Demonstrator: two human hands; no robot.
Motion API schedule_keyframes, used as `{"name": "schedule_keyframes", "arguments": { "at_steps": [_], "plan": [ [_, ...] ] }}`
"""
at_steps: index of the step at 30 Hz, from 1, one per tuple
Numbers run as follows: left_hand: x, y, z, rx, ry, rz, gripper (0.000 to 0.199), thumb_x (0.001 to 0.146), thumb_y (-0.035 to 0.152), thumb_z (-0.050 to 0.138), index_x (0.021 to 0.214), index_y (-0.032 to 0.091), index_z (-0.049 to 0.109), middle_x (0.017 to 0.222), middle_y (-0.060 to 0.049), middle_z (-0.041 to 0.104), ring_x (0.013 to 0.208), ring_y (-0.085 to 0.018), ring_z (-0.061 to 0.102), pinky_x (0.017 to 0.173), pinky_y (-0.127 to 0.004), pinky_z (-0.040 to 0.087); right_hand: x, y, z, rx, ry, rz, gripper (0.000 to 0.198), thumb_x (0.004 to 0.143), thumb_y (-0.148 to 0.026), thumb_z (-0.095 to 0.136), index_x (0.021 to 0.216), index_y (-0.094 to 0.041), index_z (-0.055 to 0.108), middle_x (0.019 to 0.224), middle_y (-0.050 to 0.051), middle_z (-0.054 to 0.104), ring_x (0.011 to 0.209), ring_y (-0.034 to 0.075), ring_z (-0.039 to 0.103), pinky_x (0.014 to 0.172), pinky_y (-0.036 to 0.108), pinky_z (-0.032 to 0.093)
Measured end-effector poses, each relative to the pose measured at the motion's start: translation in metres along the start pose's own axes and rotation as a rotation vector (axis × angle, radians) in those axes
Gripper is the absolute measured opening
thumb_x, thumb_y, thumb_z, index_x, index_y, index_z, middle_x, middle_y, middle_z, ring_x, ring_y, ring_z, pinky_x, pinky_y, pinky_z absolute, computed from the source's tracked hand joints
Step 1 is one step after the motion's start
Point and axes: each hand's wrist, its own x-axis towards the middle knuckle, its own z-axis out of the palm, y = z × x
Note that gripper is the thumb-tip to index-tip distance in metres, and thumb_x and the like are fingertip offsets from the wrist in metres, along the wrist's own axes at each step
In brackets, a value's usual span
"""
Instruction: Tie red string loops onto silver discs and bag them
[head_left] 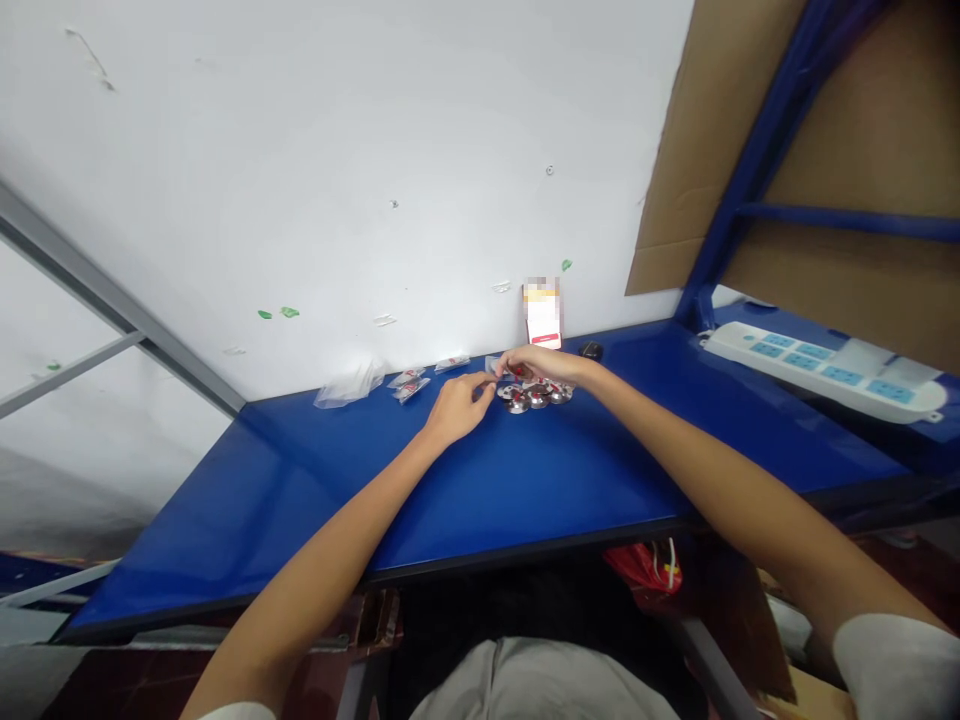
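My left hand (457, 408) is at the back middle of the blue table, its fingers bent and closed at a small clear plastic bag (491, 364). From the right, my right hand (538, 364) arches over, its fingertips drawn together at the same bag. Something shiny with red shows under its palm; whether the hand holds it I cannot tell. Beneath and in front of this hand lies a cluster of several round silver metal pieces with red centres (537, 398). Left of my hands are several small filled clear bags (410, 388) and a pile of flat clear bags (347, 386).
A lit phone (542, 318) leans on the white wall behind my right hand. Beside it sits a small black object (591, 350). A white power strip (825, 372) runs along the right, near a blue metal frame (739, 190). The blue table (480, 500) has a dark front edge.
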Motion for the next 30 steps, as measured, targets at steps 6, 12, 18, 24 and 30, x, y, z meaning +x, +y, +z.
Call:
{"name": "schedule_keyframes", "arguments": {
  "at_steps": [6, 12, 18, 24, 30],
  "plan": [
    [-0.001, -0.007, -0.003, 0.068, 0.021, -0.021, 0.032, 0.104, 0.027, 0.057, 0.126, 0.023, 0.08, 0.116, -0.008, 0.082, 0.095, -0.027, 0.075, 0.1, -0.039, 0.056, -0.003, 0.003, -0.004, -0.386, 0.131, -0.164, 0.026, 0.089, -0.022, 0.064, 0.107, -0.02, 0.082, 0.109, 0.009, 0.076, 0.096, 0.024, 0.069, 0.088, 0.033, 0.051],
    [0.0, -0.014, -0.006, 0.108, 0.031, -0.012, 0.03, 0.104, 0.025, 0.056, 0.12, 0.022, 0.082, 0.117, -0.01, 0.081, 0.106, -0.029, 0.073, 0.107, -0.041, 0.054, -0.013, 0.0, -0.014, -0.831, 0.063, -0.137, 0.018, 0.089, -0.025, 0.075, 0.102, -0.022, 0.087, 0.106, 0.012, 0.074, 0.088, 0.026, 0.068, 0.072, 0.033, 0.043],
    [0.001, -0.015, -0.012, 0.164, 0.059, -0.018, 0.029, 0.104, 0.025, 0.055, 0.113, 0.021, 0.082, 0.116, -0.01, 0.082, 0.112, -0.03, 0.073, 0.107, -0.041, 0.054, -0.019, -0.019, -0.007, -0.882, 0.061, -0.092, 0.031, 0.099, -0.048, 0.071, 0.095, -0.022, 0.086, 0.095, 0.011, 0.078, 0.084, 0.027, 0.068, 0.068, 0.034, 0.04],
    [0.002, -0.019, -0.014, 0.219, 0.079, -0.024, 0.029, 0.101, 0.021, 0.055, 0.112, 0.019, 0.082, 0.116, -0.008, 0.083, 0.107, -0.029, 0.075, 0.102, -0.041, 0.057, -0.013, -0.007, 0.009, -1.008, 0.273, -0.112, 0.025, 0.104, -0.029, 0.062, 0.12, -0.019, 0.079, 0.115, 0.013, 0.076, 0.11, 0.028, 0.069, 0.08, 0.031, 0.047],
    [0.003, -0.017, -0.012, 0.221, 0.091, -0.009, 0.028, 0.102, 0.021, 0.055, 0.111, 0.02, 0.082, 0.114, -0.009, 0.083, 0.107, -0.03, 0.075, 0.099, -0.041, 0.057, -0.001, 0.01, 0.022, -0.977, 0.19, -0.063, 0.036, 0.103, -0.035, 0.07, 0.136, -0.02, 0.072, 0.132, 0.014, 0.075, 0.119, 0.03, 0.069, 0.095, 0.035, 0.051]
  ]
}}
